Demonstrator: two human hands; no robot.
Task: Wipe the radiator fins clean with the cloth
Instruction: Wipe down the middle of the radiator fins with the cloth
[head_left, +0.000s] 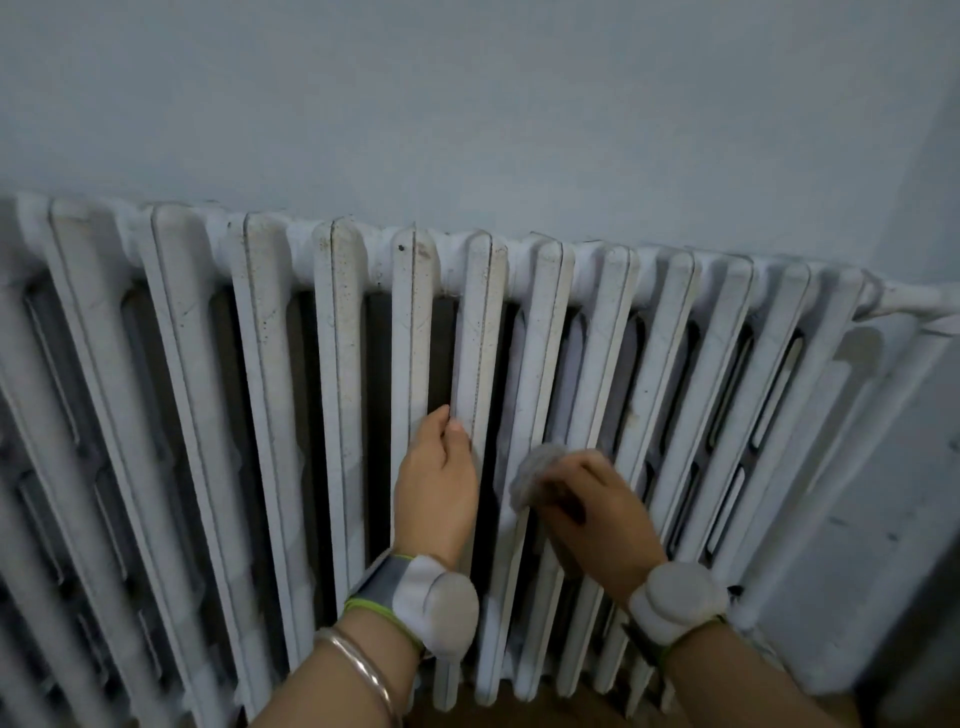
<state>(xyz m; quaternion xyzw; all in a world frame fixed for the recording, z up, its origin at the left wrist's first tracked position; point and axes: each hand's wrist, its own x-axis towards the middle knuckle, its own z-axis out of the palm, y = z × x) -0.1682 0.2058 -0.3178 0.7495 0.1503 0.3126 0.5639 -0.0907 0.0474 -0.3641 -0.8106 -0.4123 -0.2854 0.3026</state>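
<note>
Radiator (332, 364) — white, ribbed, set against the wall; dark grime speckled along the fin seams.
Left hand (436, 488): fingers (439, 421) curled round the centre fin (480, 322), bracing.
Right hand (597, 514): fingers bunched on the grey cloth (537, 475), which is pressed to the neighbouring fin, partway down.
Likely risks: cloth slipping into the dark gap between fins if the hold loosens; knuckles scraped in the narrow spacing; grime smeared rather than lifted — wad too small.

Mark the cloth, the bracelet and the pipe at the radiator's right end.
cloth (535, 475): head view, the bunched grey part that shows.
bracelet (363, 670): head view, middle of the silver band.
pipe (914, 301): head view, upper side of its white length.
</note>
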